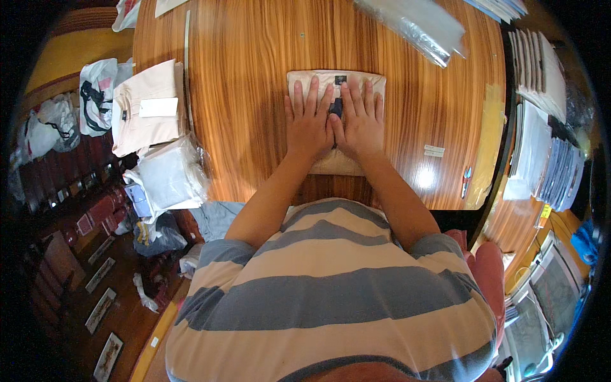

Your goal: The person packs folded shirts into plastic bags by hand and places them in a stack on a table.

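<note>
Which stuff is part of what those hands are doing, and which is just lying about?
Seems in use:
left hand
right hand
folded beige garment, under both hands
wooden table beneath it

Seems just lying about:
two pale strips
small blue-and-red item
dark plastic bag, left

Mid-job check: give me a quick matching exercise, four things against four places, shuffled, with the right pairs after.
Things
1. Left hand
2. Right hand
3. Clear plastic
4. White tag

Places
A. At the far side of the table, right of centre
B. Palm down on the right half of the folded garment
C. On the pale clothing at the table's left edge
D. Palm down on the folded garment's left half

Pairs: 1-D, 2-B, 3-A, 4-C
</note>
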Motion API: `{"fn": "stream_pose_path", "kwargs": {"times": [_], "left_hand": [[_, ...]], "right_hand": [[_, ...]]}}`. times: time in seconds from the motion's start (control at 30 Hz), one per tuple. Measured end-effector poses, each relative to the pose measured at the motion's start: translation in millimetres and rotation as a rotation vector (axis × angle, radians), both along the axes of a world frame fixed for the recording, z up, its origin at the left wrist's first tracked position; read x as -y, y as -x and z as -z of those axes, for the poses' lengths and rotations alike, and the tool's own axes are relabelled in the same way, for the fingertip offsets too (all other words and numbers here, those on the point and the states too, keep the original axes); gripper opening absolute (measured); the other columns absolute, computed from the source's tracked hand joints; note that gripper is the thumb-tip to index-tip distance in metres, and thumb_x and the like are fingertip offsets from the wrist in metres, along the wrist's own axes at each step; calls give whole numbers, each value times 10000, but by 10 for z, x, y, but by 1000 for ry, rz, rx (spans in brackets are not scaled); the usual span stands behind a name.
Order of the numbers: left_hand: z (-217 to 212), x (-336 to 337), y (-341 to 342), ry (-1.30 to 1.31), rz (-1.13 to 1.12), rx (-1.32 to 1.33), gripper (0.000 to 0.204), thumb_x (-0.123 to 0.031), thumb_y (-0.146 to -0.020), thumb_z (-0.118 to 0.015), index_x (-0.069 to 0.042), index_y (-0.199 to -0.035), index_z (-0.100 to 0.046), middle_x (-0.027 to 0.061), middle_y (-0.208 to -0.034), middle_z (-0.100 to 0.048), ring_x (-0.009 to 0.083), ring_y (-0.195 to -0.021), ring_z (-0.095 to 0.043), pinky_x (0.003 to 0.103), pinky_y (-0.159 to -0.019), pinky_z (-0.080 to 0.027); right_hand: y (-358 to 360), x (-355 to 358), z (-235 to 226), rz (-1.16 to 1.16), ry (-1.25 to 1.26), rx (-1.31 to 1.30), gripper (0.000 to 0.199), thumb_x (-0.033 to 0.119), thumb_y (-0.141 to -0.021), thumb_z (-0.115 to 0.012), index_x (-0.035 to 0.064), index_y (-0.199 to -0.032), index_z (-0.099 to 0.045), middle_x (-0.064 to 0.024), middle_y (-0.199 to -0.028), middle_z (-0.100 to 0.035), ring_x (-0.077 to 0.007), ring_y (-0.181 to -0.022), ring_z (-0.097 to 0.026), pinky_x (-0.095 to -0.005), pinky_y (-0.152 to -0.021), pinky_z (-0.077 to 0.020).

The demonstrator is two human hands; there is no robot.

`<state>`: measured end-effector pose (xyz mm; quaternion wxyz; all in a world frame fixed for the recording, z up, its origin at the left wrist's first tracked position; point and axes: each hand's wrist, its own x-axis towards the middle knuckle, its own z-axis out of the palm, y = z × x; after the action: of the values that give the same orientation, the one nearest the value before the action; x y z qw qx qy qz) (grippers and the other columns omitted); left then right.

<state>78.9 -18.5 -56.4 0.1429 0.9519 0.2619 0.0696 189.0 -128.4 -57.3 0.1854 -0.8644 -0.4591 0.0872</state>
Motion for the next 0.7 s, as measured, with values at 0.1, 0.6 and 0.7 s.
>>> {"fn": "stream_pose_path", "kwargs": {"times": [0.1, 0.6, 0.7], "left_hand": [[-19, 0, -8, 22, -3, -15, 652, -374, -993, -488, -222, -1619, -389, 127, -1716, -248, 459, -1577, -144, 677, -1236, -111], [-39, -149, 785, 697, -501, 500, 463, -233, -1018, -638, 40, -1384, -560, 210, -1312, -620, 318, -1245, -581, 446, -1093, -438], [-410, -70, 1275, 1371, -667, -11, 384, -239, -1019, -676, 26, -1292, -625, 112, -1135, -717, 208, -1016, -694, 362, -891, -573]], "right_hand": [[-3, -9, -4, 2, 15, 5, 750, 504, -1008, -494, 84, -1615, -356, -100, -1727, -236, -396, -1597, -151, -607, -1270, -101], [-227, 782, -255, 491, -263, -564, 532, 251, -952, -768, -31, -1365, -585, -190, -1326, -644, -258, -1173, -631, -398, -1017, -503], [-103, 979, -319, 589, -82, -1123, 461, 241, -953, -775, -21, -1306, -635, -127, -1164, -720, -207, -1040, -675, -361, -907, -553]]}}
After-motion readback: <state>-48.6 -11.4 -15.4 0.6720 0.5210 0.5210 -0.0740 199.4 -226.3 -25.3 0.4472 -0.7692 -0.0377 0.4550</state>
